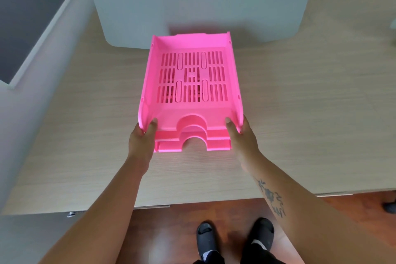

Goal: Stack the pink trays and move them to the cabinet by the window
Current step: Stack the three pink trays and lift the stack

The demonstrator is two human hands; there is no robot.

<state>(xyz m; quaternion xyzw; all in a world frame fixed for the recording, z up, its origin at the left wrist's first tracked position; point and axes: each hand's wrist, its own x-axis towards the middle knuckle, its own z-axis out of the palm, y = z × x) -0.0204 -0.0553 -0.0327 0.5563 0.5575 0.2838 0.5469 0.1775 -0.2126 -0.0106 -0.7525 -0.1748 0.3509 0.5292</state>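
Pink trays (190, 83) sit nested in a stack on the wood-grain desk (300, 103), roughly mid-desk, just in front of the pale grey divider panel (201, 4). Three front lips with arched cutouts show at the near edge, stepped one under another, so at least three trays; exact count unclear. Top tray has a slotted floor and side walls rising toward the back. Left hand (141, 141) is closed on the top tray's near-left corner, thumb inside the wall, fingers wrapped outside. Right hand (242, 137) grips the near-right corner the same way, thumb on the inside, fingers hidden behind the wall. Can't tell whether the top tray is fully seated or slightly lifted off the ones below. Right forearm carries a dark tattoo (271, 199). Below the desk edge: reddish wood floor (171, 231) and black shoes (233, 236). Cabinet and window not in view.
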